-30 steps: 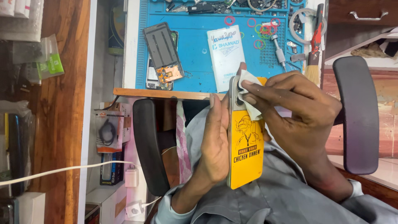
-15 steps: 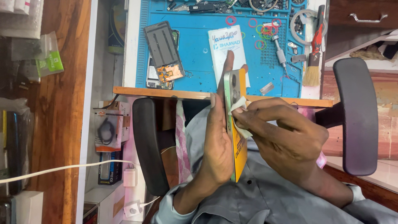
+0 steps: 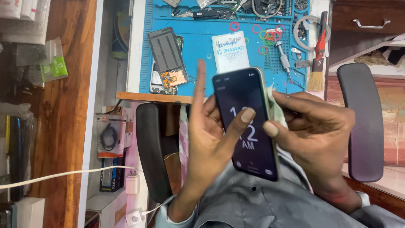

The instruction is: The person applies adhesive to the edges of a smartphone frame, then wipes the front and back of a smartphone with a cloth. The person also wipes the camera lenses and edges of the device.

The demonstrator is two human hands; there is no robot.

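From the head camera, the left hand [image 3: 211,139] and right hand [image 3: 314,131] share a grip clenched on a lit smartphone [image 3: 247,122], a pale cloth [image 3: 276,107] pressed behind it. Beyond the grip, the desk's blue mat [image 3: 202,46] carries an opened phone [image 3: 168,57] and coloured rubber bands [image 3: 263,40].

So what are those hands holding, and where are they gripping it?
A smartphone, screen up: left hand cradles its left edge, thumb on the glass; right hand grips the right edge through a pale cloth.

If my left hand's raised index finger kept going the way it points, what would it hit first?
Likely the bare blue silicone work mat, between the opened black phone and the white card. The left hand is off the desk, so depth is uncertain.
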